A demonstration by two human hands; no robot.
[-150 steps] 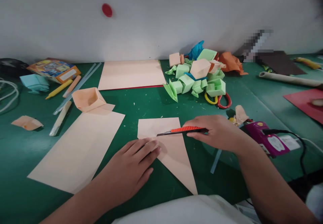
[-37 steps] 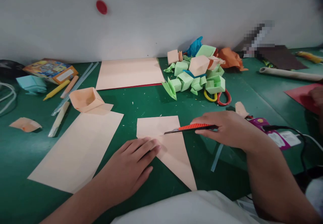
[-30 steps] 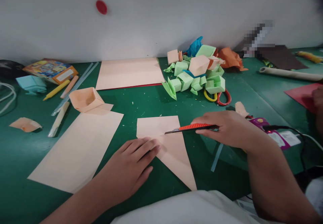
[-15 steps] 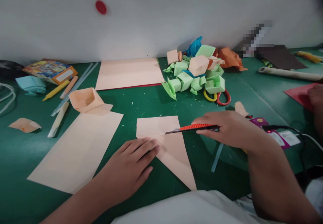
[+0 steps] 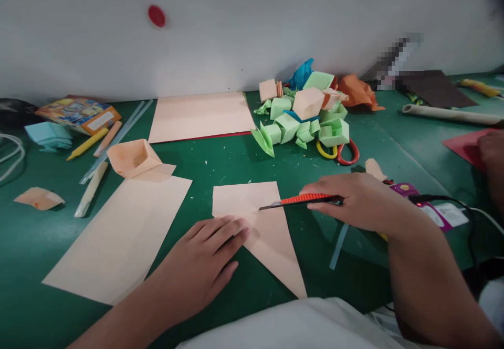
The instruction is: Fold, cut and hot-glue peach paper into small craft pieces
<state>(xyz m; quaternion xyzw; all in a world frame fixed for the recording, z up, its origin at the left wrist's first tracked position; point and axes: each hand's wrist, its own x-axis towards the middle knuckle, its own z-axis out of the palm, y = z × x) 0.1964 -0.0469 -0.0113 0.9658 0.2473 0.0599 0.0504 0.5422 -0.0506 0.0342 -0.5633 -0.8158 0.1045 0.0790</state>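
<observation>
A folded piece of peach paper (image 5: 270, 239) lies in front of me on the green table. My left hand (image 5: 210, 252) rests flat on its left side, fingers stretched out. In my right hand (image 5: 346, 199) is a red box cutter (image 5: 309, 198), gripped between thumb and fingers. Its blade points left and lies over the paper, near the fold. To the left lies a larger peach sheet (image 5: 122, 239), partly behind my left forearm. A folded peach paper box (image 5: 134, 158) sits at that sheet's top edge.
Green and peach folded paper shapes (image 5: 287, 126) are heaped at the back, beside red-and-yellow-handled scissors (image 5: 348, 152). A glue gun (image 5: 407, 189) with a cable lies by my right wrist. Another person's hand (image 5: 492, 149) holds red paper at the far right. Glue sticks (image 5: 118, 131) lie left.
Both hands and the box cutter stay almost in place. The view has shifted very slightly.
</observation>
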